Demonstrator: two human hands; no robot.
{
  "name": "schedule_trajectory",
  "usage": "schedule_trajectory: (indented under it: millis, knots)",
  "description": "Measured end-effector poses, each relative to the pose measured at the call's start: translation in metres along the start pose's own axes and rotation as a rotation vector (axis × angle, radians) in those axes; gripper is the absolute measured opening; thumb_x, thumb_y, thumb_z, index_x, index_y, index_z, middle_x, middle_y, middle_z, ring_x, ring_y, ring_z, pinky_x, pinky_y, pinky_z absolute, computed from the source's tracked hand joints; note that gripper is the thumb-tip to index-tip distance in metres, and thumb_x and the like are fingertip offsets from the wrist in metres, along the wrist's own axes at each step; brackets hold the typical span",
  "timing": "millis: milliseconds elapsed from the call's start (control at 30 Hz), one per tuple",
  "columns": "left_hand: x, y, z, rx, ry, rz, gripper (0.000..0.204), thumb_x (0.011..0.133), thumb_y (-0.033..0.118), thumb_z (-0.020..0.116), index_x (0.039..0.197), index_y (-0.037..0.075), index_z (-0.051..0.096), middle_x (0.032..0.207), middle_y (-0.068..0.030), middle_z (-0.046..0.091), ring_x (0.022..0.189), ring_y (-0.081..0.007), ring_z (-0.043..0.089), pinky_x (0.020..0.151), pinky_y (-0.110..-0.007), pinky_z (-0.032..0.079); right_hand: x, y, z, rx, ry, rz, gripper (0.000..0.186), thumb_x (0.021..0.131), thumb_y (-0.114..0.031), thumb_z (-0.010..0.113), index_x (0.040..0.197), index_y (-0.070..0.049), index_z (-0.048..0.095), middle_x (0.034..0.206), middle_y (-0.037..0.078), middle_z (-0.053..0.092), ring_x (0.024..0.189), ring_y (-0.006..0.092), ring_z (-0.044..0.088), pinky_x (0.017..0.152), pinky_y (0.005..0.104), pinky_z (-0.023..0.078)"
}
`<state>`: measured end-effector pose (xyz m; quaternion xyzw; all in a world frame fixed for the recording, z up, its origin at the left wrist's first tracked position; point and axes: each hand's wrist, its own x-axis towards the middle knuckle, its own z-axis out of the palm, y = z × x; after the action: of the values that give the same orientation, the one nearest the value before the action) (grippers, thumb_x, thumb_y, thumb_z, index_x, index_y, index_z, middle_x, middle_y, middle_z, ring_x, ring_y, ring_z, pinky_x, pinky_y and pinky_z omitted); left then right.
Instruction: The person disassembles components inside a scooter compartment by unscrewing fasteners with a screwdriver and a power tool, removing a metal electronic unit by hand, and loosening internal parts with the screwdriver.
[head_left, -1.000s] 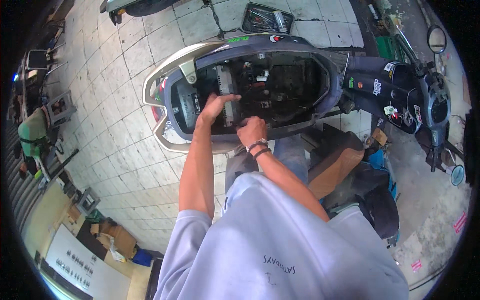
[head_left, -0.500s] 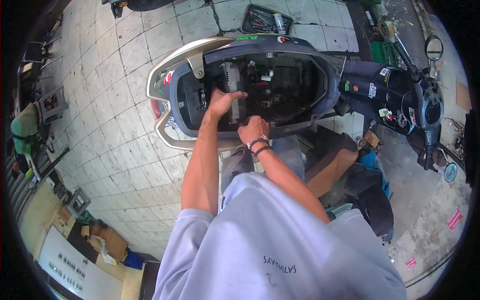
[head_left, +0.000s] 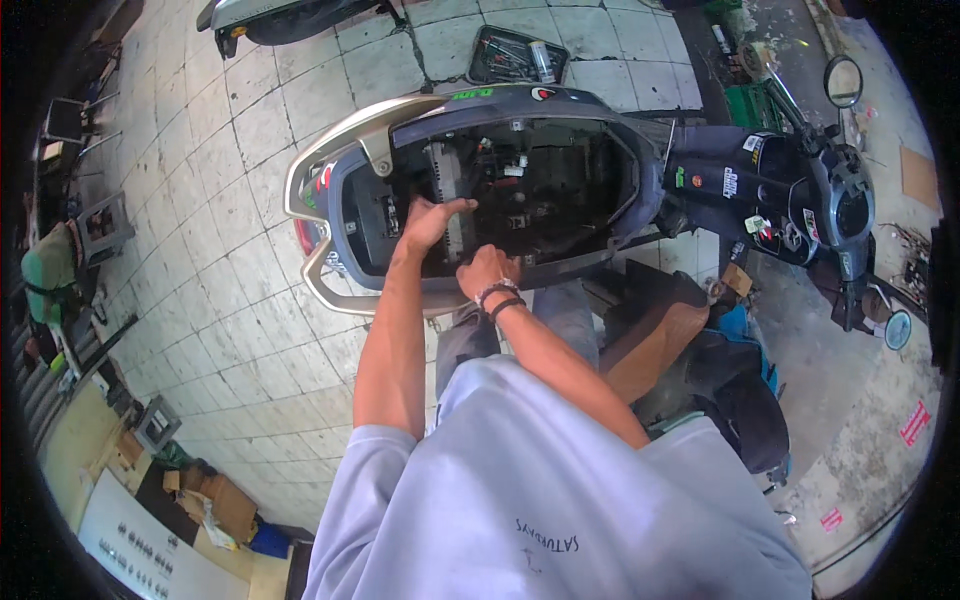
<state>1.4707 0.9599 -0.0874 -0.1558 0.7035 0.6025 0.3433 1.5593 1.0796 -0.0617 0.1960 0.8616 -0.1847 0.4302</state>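
Note:
In front of me stands a scooter (head_left: 465, 100) with its seat off, so the dark bay inside its body lies uncovered. My left hand (head_left: 428, 224) reaches into the bay at the grey ridged crosspiece (head_left: 442, 165). Its thumb stretches out to the right over that piece; the other fingers point down and are mostly hidden. At the near rim of the opening is my right hand (head_left: 488, 270), to the right of the left one. Its fingers are curled closed, and what they hold, if anything, is hidden. Beaded and dark bands circle the right wrist.
A black tray (head_left: 490, 72) of tools with a spray can (head_left: 542, 62) lies on the tiles beyond the scooter. Its handlebar and round mirrors (head_left: 843, 80) are to the right. A black bag (head_left: 735, 385) sits near my right side. Cardboard boxes (head_left: 222, 495) stand at lower left.
The whole view has shifted slightly, with the scooter and both hands appearing a little further left. Both hands keep nearly the same places at the bay.

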Motion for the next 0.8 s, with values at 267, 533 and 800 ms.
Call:
schedule_trajectory:
  millis: [267,533,800]
  knots:
    - [0.000,-0.003,-0.005,0.051,0.017,-0.005,0.049,0.076,0.034,0.085,0.102,-0.006,0.077,0.104,-0.0145,0.075,0.098,-0.0217,0.067,0.094,-0.037,0.050,0.001,0.004,-0.009,0.056,-0.012,-0.067,0.041,0.083,-0.032,0.071,0.106,0.001,0.075,0.117,0.024,0.073,0.114,0.0412,0.068,0.112,0.0529,0.042]
    - [-0.004,0.008,-0.001,0.048,-0.017,-0.029,0.045,0.078,0.033,0.082,0.102,-0.005,0.077,0.104,-0.0148,0.075,0.097,-0.0231,0.067,0.096,-0.037,0.050,0.006,0.019,0.020,0.350,0.346,-0.029,0.016,0.067,-0.013,0.079,0.077,-0.001,0.076,0.085,0.025,0.073,0.089,0.0428,0.072,0.083,0.0469,0.058]
    - [-0.007,0.009,-0.003,-0.013,-0.035,-0.020,0.049,0.076,0.032,0.084,0.107,-0.004,0.075,0.110,-0.0144,0.074,0.102,-0.0235,0.066,0.097,-0.038,0.050,-0.002,0.015,0.013,0.337,0.398,-0.091,0.017,0.066,-0.013,0.078,0.080,-0.004,0.079,0.085,0.024,0.074,0.085,0.0414,0.073,0.080,0.0457,0.058]
